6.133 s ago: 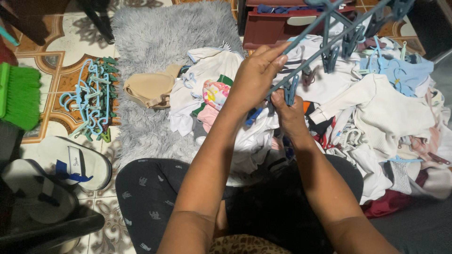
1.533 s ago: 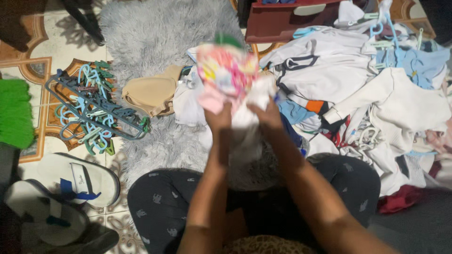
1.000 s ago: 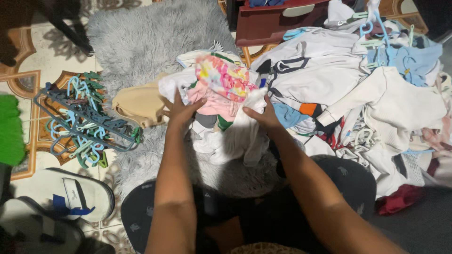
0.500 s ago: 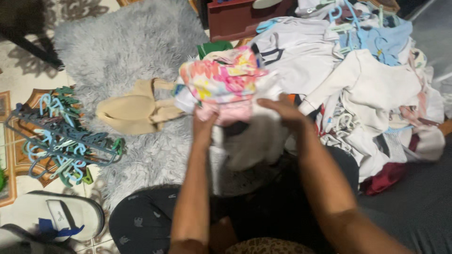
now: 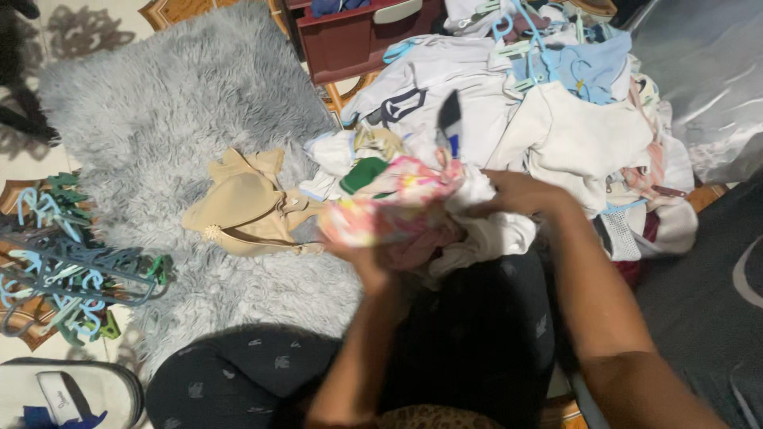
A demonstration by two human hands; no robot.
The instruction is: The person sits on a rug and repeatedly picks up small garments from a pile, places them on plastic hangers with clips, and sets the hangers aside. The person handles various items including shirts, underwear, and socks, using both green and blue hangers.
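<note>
Both my hands grip a bundle of clothes [image 5: 397,214] over my lap, topped by a pink and yellow flowered garment with white and green pieces under it. My left hand [image 5: 362,262] holds the bundle from below on the near side. My right hand [image 5: 517,193] clutches its white cloth on the right. The picture is blurred by motion. A beige bra [image 5: 238,202] lies on the grey shaggy rug [image 5: 175,103] just left of the bundle.
A big heap of mostly white laundry [image 5: 556,127] with blue hangers spreads at the upper right. A dark red drawer unit [image 5: 350,40] stands behind it. A clip hanger rack [image 5: 56,270] lies on the tiled floor at left, a sandal [image 5: 63,393] near it.
The hanger rack went from my hands to the floor at left. I picked up the flowered bundle and have now brought it lower, toward my lap. My view has shifted right.
</note>
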